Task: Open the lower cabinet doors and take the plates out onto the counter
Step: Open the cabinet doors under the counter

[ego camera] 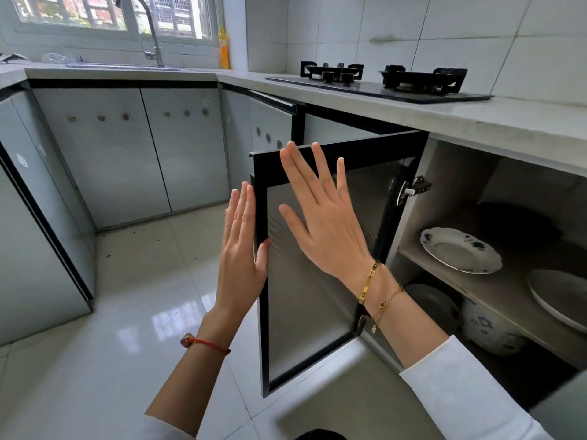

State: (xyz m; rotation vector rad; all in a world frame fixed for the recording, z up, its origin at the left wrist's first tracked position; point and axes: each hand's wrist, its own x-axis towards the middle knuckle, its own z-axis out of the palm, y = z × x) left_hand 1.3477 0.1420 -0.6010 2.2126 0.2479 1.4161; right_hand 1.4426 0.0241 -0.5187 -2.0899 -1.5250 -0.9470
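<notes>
A black-framed cabinet door point(305, 312) with a frosted panel stands swung wide open below the counter point(476, 119). My left hand point(241, 249) lies flat, fingers straight, against the door's free edge, thumb touching the frame. My right hand point(324, 217) rests flat and spread on the door's inner face. Neither hand holds anything. Inside the cabinet, a white plate with blue flowers point(460, 250) sits on the shelf, and another white plate point(559, 296) lies to its right, partly cut off. Below the shelf stand a white bowl point(432, 303) and a patterned pot point(489, 331).
A black gas hob point(381, 82) sits on the counter above the cabinet. A sink tap point(149, 30) and an orange bottle point(224, 49) are at the back left. Closed grey cabinet doors point(143, 154) line the corner. A dark pan point(514, 223) lies deep on the shelf. Glossy floor tiles point(127, 296) lie below.
</notes>
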